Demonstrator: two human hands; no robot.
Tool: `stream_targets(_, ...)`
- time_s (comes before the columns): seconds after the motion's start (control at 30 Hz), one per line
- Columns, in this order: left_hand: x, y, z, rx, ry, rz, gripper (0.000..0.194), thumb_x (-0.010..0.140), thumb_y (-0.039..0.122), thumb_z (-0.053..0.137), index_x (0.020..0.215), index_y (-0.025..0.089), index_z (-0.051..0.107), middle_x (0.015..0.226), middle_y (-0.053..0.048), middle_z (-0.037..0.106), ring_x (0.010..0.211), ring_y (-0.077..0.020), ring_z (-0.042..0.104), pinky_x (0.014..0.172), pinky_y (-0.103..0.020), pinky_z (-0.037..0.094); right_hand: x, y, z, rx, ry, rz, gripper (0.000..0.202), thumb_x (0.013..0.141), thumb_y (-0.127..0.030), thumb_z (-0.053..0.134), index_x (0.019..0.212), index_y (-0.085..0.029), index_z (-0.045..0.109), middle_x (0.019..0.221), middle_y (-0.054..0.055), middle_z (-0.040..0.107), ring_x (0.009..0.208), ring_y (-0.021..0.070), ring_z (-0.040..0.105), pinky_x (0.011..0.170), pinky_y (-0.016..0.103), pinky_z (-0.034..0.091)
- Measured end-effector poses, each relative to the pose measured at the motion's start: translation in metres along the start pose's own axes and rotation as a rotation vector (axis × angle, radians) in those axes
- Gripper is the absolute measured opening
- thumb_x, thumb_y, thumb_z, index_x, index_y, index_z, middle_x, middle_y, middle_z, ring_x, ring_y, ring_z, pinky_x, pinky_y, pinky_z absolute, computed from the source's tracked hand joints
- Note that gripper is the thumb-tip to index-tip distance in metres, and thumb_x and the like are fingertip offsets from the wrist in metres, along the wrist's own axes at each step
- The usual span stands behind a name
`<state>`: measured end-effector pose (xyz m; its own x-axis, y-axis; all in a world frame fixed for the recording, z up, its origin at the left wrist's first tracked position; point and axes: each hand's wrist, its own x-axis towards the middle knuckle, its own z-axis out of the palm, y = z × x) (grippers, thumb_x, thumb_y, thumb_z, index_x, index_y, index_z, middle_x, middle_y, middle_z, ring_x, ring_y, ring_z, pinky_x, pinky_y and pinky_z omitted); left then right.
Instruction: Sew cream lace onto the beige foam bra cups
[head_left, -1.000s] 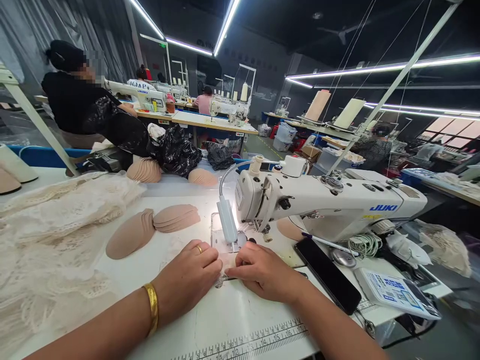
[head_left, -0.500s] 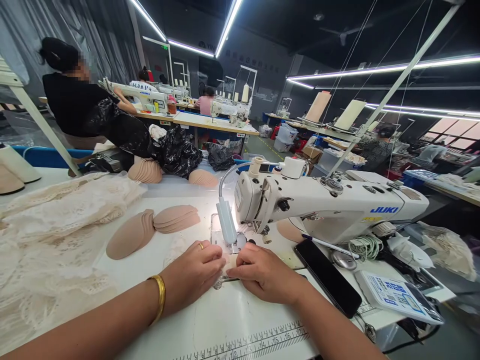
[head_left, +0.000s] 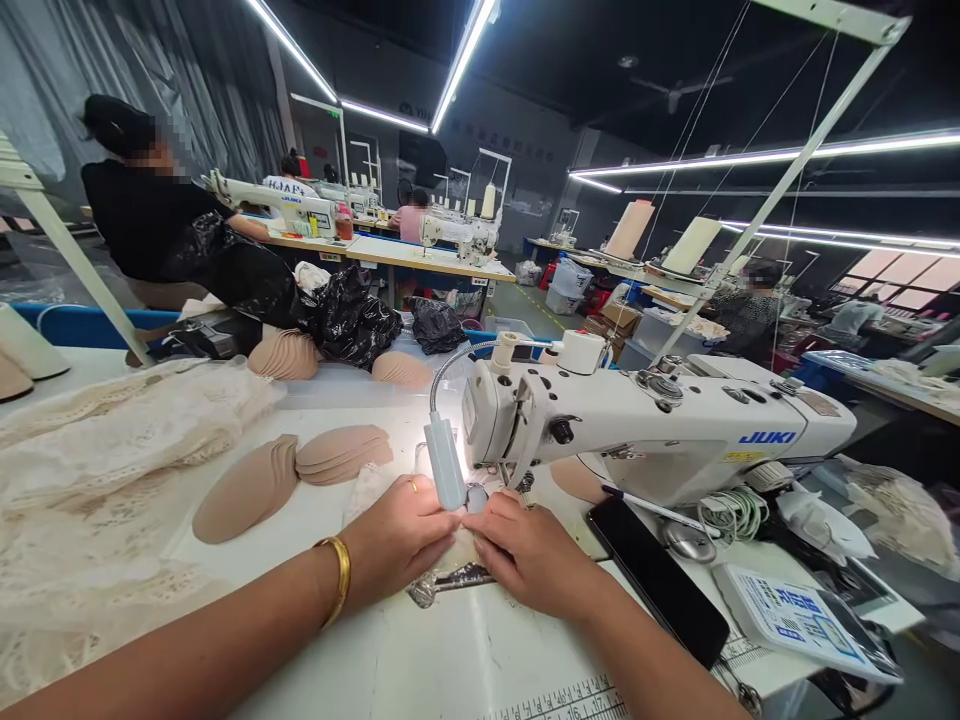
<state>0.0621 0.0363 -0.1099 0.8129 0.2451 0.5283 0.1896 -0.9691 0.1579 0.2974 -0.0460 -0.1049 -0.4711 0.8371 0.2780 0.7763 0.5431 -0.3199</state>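
Observation:
My left hand point(head_left: 401, 535), with a ring and a gold bangle, is closed in a pinch just in front of the sewing machine's point(head_left: 660, 430) needle area. Its fingers press on a pale lace fabric point(head_left: 366, 488), part of which shows beyond the knuckles. My right hand point(head_left: 532, 555) is closed too, fingertips meeting the left ones on the same light cloth. Most of the cloth is hidden under both hands. A small grey lamp point(head_left: 445, 465) on a bent neck hangs over the fingertips and covers part of the needle area.
Stacks of beige oval pads point(head_left: 247, 490) and cream lace point(head_left: 112, 440) lie on the left. A black phone point(head_left: 660, 585), a pen point(head_left: 660, 508) and a white-blue packet point(head_left: 802, 615) rest on the right. Behind are black plastic bags point(head_left: 360, 315) and a co-worker point(head_left: 150, 220) at another machine.
Both hands have moved slightly forward, toward the needle area, and their fingertips have come together. The view has shifted a little, and more metal plate shows below the hands.

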Motion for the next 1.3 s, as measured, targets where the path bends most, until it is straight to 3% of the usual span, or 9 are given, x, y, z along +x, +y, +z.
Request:
stream_targets(0.37, 0.0024, -0.0013, -0.0016, 0.097, 0.008, -0.006, 0.022, 0.104, 0.016, 0.047, 0.102, 0.021, 0.069, 0.091, -0.005, 0.074, 0.082, -0.0222, 0.067, 0.082, -0.041, 0.050, 0.0006, 0.0000, 0.0048, -0.062, 0.015, 0.034, 0.030, 0.099, -0.013, 0.055, 0.125, -0.024, 0.067, 0.098, 0.005, 0.067, 0.085, 0.0221, 0.060, 0.062, 0.030, 0.039)
stream_targets(0.93, 0.0075, -0.0004, 0.0002, 0.114, -0.059, -0.062, 0.020, 0.102, 0.015, 0.047, 0.087, 0.019, 0.060, 0.084, -0.002, 0.067, 0.078, -0.0207, 0.061, 0.077, -0.038, 0.044, -0.0005, 0.0014, 0.0091, -0.113, 0.067, 0.005, 0.027, 0.100, -0.012, 0.053, 0.120, -0.024, 0.067, 0.093, 0.004, 0.063, 0.078, 0.0198, 0.056, 0.059, 0.028, 0.033)
stream_targets(1.3, 0.0061, -0.0008, 0.0029, 0.147, -0.014, -0.048, 0.022, 0.103, 0.016, 0.049, 0.088, 0.019, 0.064, 0.089, -0.005, 0.073, 0.081, -0.0234, 0.065, 0.080, -0.041, 0.047, 0.0007, -0.0053, 0.0029, -0.135, 0.058, 0.001, 0.024, 0.100, -0.011, 0.054, 0.112, -0.023, 0.070, 0.088, 0.004, 0.063, 0.081, 0.0206, 0.056, 0.057, 0.029, 0.028)
